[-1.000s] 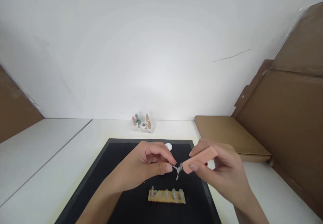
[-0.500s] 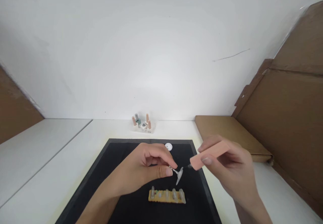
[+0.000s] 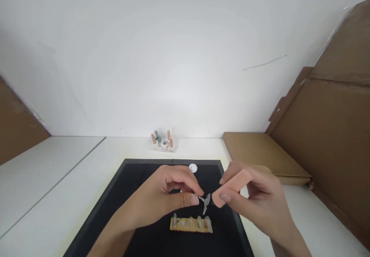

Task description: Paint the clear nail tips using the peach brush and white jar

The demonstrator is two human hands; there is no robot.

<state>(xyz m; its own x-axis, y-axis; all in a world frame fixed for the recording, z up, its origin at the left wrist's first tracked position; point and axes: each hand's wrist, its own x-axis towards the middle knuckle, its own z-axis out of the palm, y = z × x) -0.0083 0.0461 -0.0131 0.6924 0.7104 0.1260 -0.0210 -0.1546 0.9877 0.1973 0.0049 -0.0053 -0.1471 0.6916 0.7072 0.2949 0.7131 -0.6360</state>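
Observation:
Between thumb and forefinger, my left hand (image 3: 176,191) pinches a thin metallic stem with a pale, translucent nail-shaped piece (image 3: 206,202) at its end. To the right, my right hand (image 3: 257,197) grips a pink cap (image 3: 232,187), tilted toward that piece; any brush under the cap is hidden. Below the hands, a yellow strip (image 3: 186,228) bears several translucent nail-shaped pieces. A small white round dish (image 3: 192,168) rests behind my left hand's fingers.
A black mat (image 3: 144,226) with a grey border lies on the white table (image 3: 83,180). At the back, a clear holder (image 3: 163,149) contains several small bottles. A flat cardboard box (image 3: 260,153) lies at the right, beside an upright cardboard panel (image 3: 332,133).
My right hand has moved slightly left and down with the pink cap, which is closer to the pale piece. The pale piece has turned a little in my left hand.

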